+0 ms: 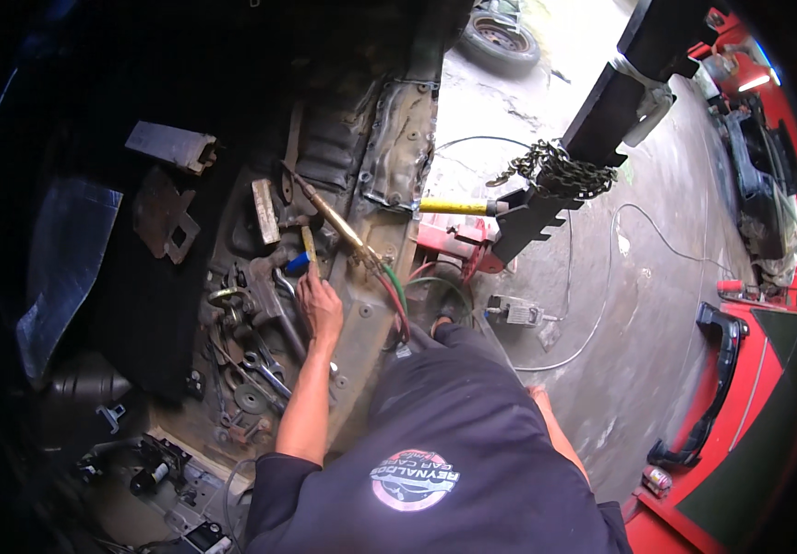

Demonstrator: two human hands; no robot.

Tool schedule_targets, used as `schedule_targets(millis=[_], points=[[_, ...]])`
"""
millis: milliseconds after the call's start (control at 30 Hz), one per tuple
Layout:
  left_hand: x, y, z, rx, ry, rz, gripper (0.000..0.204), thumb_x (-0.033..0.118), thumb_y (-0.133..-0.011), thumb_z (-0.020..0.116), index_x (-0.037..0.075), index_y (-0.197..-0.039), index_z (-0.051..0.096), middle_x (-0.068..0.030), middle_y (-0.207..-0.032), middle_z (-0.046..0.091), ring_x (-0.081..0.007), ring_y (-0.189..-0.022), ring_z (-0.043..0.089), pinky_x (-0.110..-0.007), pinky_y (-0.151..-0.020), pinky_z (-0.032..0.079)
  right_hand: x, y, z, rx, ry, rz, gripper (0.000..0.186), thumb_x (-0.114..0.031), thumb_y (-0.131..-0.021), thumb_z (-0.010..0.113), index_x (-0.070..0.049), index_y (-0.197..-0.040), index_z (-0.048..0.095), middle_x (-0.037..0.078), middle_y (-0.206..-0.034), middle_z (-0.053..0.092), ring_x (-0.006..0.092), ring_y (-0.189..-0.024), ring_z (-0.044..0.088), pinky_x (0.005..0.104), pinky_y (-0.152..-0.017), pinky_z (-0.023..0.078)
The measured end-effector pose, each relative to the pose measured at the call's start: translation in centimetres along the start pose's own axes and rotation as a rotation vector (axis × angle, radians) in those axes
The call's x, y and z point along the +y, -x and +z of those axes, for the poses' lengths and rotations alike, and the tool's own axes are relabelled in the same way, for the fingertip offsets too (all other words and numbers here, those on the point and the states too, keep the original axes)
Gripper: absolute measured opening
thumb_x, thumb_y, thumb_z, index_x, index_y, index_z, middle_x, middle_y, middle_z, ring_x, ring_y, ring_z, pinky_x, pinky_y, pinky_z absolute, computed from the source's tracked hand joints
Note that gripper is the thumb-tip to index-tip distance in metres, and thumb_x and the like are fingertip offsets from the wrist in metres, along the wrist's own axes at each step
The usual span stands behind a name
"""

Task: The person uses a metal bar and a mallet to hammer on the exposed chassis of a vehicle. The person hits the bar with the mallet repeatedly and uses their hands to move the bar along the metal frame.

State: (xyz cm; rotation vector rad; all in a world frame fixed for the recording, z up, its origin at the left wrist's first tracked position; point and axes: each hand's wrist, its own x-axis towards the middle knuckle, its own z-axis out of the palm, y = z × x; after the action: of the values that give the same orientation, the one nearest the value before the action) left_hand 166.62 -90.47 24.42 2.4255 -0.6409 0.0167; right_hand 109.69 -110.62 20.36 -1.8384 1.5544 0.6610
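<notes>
While the left hand [322,309] lies just left of the centre of the frame, one finger extends toward a blue and yellow handle [307,247] and the others look curled. Whether those fingers touch or pinch the handle, I cannot tell. Of the other side, a bare right arm [560,434] shows at lower centre-right; the right hand cannot be made out, so I cannot tell how its fingers stand.

Above and left of the handle sits a pale block [266,212], and to its right a brass torch [335,217] slants down to a red hose [394,300] and a green hose [395,282]. Wrenches [264,369] lie jumbled with other metal parts below and left of the handle. At upper left are a grey box-shaped bar [170,146] and a rusty plate [160,214].

Upper right, a chain [560,171] wraps a slanting black post [592,120], near a yellow cylinder [454,207]. A tyre [502,42] lies at the top.
</notes>
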Motion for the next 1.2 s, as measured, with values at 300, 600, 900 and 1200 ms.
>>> schedule_targets(millis=[300, 600, 900, 1200], points=[[-0.5, 0.2, -0.2, 0.012, -0.001, 0.003, 0.045, 0.005, -0.095, 0.056, -0.003, -0.14, 0.049, -0.0267, -0.123, 0.06, -0.0417, -0.12, 0.054, -0.05, -0.104, 0.042, 0.2, 0.2, 0.2, -0.073, 0.032, -0.003, 0.039, -0.032, -0.086, 0.064, -0.002, -0.11, 0.072, 0.03, -0.111, 0.068, 0.0465, -0.113, 0.063, 0.0525, -0.091, 0.052], [-0.6, 0.3, -0.2, 0.001, 0.041, -0.055, 0.047, 0.01, -0.097, 0.054, -0.003, -0.141, 0.046, -0.0284, -0.129, 0.059, -0.0454, -0.121, 0.055, -0.052, -0.104, 0.042, -1.4, 0.7, -1.2, -0.126, -0.028, 0.084, 0.044, -0.031, -0.086, 0.066, -0.006, -0.121, 0.071, 0.028, -0.117, 0.068, 0.0442, -0.116, 0.063, 0.0493, -0.095, 0.051], [0.2, 0.0, -0.3, 0.013, 0.03, -0.034, 0.048, 0.008, -0.096, 0.056, -0.004, -0.141, 0.046, -0.0281, -0.125, 0.06, -0.0451, -0.118, 0.055, -0.051, -0.103, 0.043, 1.2, -1.0, -0.3, -0.074, 0.052, 0.033, 0.036, -0.018, -0.089, 0.066, -0.008, -0.123, 0.071, 0.026, -0.117, 0.07, 0.0412, -0.116, 0.065, 0.047, -0.097, 0.052], [-0.3, 0.3, -0.4, 0.03, 0.05, -0.049, 0.047, 0.007, -0.095, 0.057, -0.004, -0.14, 0.048, -0.0279, -0.122, 0.06, -0.0444, -0.117, 0.055, -0.051, -0.102, 0.043, -0.4, -0.8, -1.4, -0.069, 0.083, -0.054, 0.037, -0.023, -0.087, 0.065, -0.006, -0.119, 0.073, 0.028, -0.114, 0.069, 0.0421, -0.113, 0.066, 0.0482, -0.096, 0.053]])
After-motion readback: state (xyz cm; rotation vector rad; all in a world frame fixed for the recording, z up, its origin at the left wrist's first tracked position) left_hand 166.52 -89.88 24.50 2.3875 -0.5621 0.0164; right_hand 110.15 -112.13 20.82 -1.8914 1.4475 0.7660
